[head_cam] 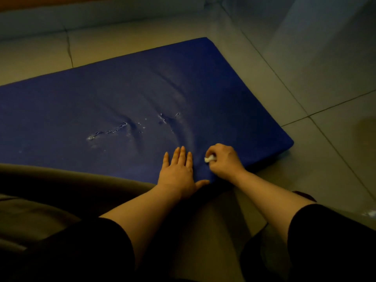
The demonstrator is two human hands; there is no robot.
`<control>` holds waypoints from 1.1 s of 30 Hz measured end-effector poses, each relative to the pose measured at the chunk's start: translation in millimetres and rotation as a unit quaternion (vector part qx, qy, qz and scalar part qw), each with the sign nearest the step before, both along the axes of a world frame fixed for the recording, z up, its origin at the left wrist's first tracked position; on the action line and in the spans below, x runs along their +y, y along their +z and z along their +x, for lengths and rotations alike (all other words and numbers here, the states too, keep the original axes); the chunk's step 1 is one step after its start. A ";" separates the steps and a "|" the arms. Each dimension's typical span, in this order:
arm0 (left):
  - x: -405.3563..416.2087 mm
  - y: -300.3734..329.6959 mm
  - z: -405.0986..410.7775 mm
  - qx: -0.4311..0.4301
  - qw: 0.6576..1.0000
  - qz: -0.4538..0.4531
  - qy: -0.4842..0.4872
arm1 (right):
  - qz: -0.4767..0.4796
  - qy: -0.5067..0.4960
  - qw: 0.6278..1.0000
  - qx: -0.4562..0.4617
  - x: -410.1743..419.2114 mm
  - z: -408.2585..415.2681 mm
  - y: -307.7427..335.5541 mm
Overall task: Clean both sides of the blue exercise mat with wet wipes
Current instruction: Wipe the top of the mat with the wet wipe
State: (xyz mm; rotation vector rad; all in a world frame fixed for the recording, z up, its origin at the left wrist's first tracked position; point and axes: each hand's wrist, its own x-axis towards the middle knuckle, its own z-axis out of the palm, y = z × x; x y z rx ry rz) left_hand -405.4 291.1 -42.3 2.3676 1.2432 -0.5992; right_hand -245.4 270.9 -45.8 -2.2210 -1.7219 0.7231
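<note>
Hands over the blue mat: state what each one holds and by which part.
The right hand grips a bunched white wet wipe in curled fingers; only a tip shows. The left hand holds nothing, lying flat on the blue mat.

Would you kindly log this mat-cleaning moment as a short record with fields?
surface: blue exercise mat lying flat on the tiled floor
left hand: flat on the mat near its front edge, fingers straight
right hand: grip closed around a crumpled white wet wipe, on the mat
marks: droplets and whitish spots mid-mat
progress: upper face being wiped; underside not visible
</note>
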 end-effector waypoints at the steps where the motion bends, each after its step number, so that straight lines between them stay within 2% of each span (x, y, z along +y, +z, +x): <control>1: -0.3 -0.6 0.5 0.001 1.000 0.001 0.000 | 0.005 0.018 1.000 0.013 -1.9 -1.1 0.6; 4: 0.4 -0.2 0.5 0.004 1.000 -0.001 -0.004 | 0.006 0.006 1.000 0.003 -3.8 21.0 1.5; 8: 0.8 1.9 0.5 0.005 1.000 -0.006 -0.006 | -0.011 -0.107 0.993 -0.050 -12.6 49.1 -0.5; 10: -0.2 1.2 0.3 0.008 1.000 -0.006 -0.004 | -0.012 -0.090 0.995 -0.052 -14.1 35.4 1.9; 14: -1.9 -0.9 1.6 0.015 1.000 -0.001 -0.003 | -0.007 0.015 1.000 0.005 -19.4 -3.8 5.9; 16: -1.3 -0.7 2.3 0.015 1.000 -0.001 -0.003 | -0.004 0.034 0.999 0.020 -20.8 -2.3 5.6; 22: -0.7 0.9 3.7 0.020 1.000 -0.004 -0.005 | 0.013 -0.089 0.996 -0.028 -31.9 30.8 -1.4; 24: -1.5 0.1 3.7 0.021 1.000 0.000 -0.003 | 0.025 -0.074 0.997 -0.014 -32.9 16.1 -0.4; 27: -1.9 -0.9 3.7 0.022 1.000 0.001 -0.001 | 0.031 -0.006 0.998 0.059 -32.2 -11.1 2.4; 29: -1.4 -0.4 3.4 0.019 1.000 -0.003 -0.003 | 0.029 0.034 0.996 0.072 -32.0 -11.5 2.4; 31: -0.6 0.7 2.4 0.010 1.000 -0.008 -0.002 | 0.030 0.029 0.997 0.061 -31.9 6.1 1.3; 33: 0.3 1.2 0.6 0.000 1.000 -0.009 -0.003 | 0.038 -0.031 0.999 0.021 -33.0 34.7 -2.5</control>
